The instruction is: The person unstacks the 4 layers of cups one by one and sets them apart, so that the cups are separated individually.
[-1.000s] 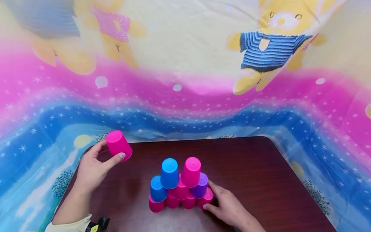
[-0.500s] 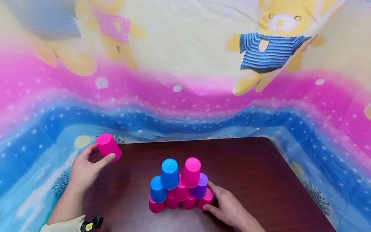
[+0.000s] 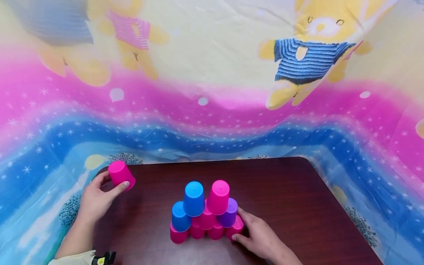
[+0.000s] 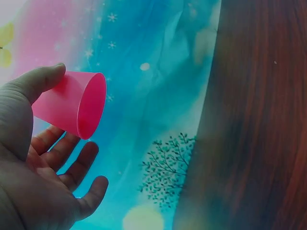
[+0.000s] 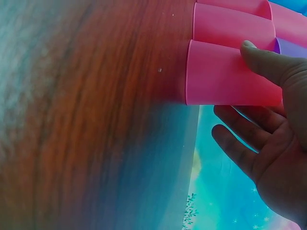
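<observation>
My left hand (image 3: pixel 96 200) holds a pink cup (image 3: pixel 120 175) bottom up, thumb on one side and fingers on the other. It is above the table's far left corner; the left wrist view shows the cup's open rim (image 4: pixel 92 106). In the middle stands a stack of inverted cups. Its base is a row of several pink cups (image 3: pixel 179 235). Above sit a blue cup (image 3: pixel 180 217), a pink one and a purple cup (image 3: pixel 228 215). On top are a blue cup (image 3: pixel 194 198) and a pink cup (image 3: pixel 219 197). My right hand (image 3: pixel 261 235) grips the rightmost base cup (image 5: pixel 225 74).
The dark brown wooden table (image 3: pixel 298 206) carries the stack near its front. A printed cloth (image 3: pixel 212 110) with bears and stars hangs behind it and down both sides. A black strap (image 3: pixel 104 258) is at my left wrist.
My left hand has moved left and then lower, carrying the pink cup away from the stack. My right hand and the stack have stayed where they were.
</observation>
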Tool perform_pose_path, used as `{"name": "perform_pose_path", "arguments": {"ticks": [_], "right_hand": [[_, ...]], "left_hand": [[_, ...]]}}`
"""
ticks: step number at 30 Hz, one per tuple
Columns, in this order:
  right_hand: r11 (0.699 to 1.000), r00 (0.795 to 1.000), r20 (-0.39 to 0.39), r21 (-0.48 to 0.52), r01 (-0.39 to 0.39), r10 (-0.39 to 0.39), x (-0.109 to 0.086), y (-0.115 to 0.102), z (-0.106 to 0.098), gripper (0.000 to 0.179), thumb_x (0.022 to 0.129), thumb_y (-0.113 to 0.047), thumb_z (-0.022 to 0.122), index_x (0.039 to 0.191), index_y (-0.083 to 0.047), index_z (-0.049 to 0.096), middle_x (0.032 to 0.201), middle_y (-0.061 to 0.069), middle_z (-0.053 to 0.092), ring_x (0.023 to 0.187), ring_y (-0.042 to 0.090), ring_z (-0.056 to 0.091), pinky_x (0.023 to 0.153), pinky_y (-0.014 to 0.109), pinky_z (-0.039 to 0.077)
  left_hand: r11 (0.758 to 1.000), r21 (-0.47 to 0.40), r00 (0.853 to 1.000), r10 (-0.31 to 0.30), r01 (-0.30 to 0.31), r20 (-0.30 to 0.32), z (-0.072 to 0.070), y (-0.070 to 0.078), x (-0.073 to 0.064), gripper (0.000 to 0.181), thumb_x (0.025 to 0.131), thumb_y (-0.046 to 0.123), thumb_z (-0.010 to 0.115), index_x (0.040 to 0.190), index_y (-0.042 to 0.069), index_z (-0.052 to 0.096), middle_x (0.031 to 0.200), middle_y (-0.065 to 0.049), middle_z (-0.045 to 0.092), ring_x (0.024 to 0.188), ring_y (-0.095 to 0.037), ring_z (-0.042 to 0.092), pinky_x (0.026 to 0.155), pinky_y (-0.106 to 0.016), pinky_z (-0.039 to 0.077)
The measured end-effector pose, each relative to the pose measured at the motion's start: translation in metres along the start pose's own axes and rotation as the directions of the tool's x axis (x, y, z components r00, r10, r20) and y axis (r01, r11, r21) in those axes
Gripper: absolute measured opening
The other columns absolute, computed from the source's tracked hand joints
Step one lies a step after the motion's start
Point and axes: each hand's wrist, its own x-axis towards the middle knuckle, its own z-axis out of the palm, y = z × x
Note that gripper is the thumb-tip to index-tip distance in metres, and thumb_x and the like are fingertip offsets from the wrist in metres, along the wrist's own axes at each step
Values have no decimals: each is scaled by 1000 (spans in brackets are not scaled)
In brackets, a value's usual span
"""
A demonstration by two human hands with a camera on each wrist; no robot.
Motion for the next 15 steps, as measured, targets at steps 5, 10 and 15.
{"name": "perform_pose_path", "arguments": {"ticks": [5,10,15], "right_hand": [[1000,999,-32,-18,17,-18,-1,-1,1,90,78,-45,78,152,-24,31,134,-5,56,117,11,57,95,37,51],[999,999,-44,-32,26,-28,-2,-1,1,90,78,-45,78,152,-24,31,133,-5,57,116,11,58,94,37,51],[999,1000,-26,-28,17,-17,-1,-2,0,90,79,-45,77,152,-23,30,134,-4,56,117,12,57,95,38,51]], "left_hand": [[1000,26,1000,-17,18,-4,0,-12,2,80,83,54,69,143,8,42,130,-19,54,112,-40,55,66,-24,51],[998,31,998,-57,57,-1,2,-30,6,82,84,53,68,143,4,40,131,-23,52,114,-42,51,65,-26,50],[995,38,996,-93,93,-2,4,-45,10,85,84,54,68,144,3,39,131,-25,51,114,-42,49,66,-31,49]]}}
